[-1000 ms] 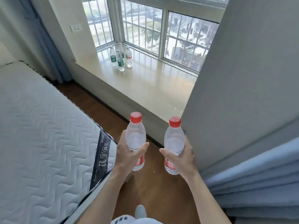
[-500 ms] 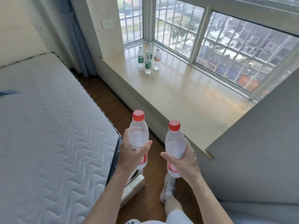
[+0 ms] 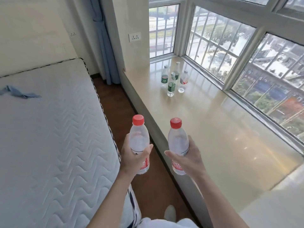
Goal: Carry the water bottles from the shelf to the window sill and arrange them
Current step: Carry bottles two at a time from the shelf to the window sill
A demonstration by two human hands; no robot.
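The left hand [image 3: 134, 159] wraps fingers and thumb firmly round an upright red-capped water bottle [image 3: 139, 140]. The right hand [image 3: 190, 159] grips a second red-capped bottle [image 3: 178, 142] the same way. Their red labels carry white lettering, half covered and too blurred to read. Both are held at the near edge of the window sill [image 3: 205, 122], well apart from the cluster of bottles [image 3: 171, 87] with green and red labels at its far corner.

The mattress [image 3: 49, 129] lies to your left and the window sill [image 3: 230, 137] to your right, with a strip of floor [image 3: 118, 102] between them. Four bottles [image 3: 172, 81] stand grouped at the sill's far end, near the window [image 3: 213, 51]. Your left hand [image 3: 133, 157] holds the left bottle [image 3: 139, 139] upright over the floor. Your right hand [image 3: 190, 159] holds the right bottle [image 3: 178, 140] upright at the sill's front edge
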